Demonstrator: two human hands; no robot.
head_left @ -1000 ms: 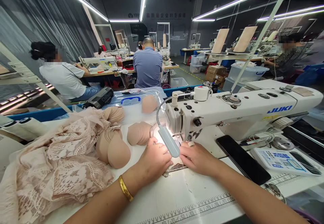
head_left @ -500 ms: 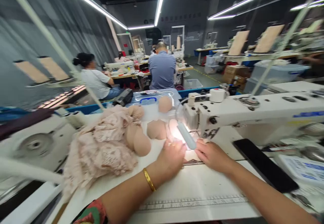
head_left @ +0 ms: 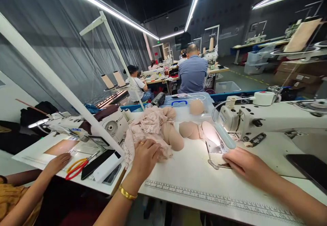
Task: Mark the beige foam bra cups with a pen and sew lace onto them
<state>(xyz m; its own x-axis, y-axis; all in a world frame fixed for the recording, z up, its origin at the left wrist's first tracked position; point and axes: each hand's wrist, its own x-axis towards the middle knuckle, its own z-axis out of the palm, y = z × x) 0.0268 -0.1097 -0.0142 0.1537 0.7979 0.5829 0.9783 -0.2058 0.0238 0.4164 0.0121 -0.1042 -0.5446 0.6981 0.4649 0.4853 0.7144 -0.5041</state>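
co-worker's hand [head_left: 56, 162] flat by scissors [head_left: 78, 166], 9 o'clock | left hand [head_left: 145, 154] spread, pressing lace pile [head_left: 148, 127] within reach, grasping nothing | right hand [head_left: 242, 163] flat, pinning fabric piece [head_left: 217, 151] under sewing machine [head_left: 268, 117] lamp, 3 o'clock, on worktop [head_left: 194, 181]

Beyond your fingers, long ceiling light strips [head_left: 194, 6] run toward the dark back wall [head_left: 230, 18]. Left of your fingers hangs a grey plastic curtain [head_left: 58, 49]. Farther worktables [head_left: 176, 78] stand on the grey floor [head_left: 245, 79].
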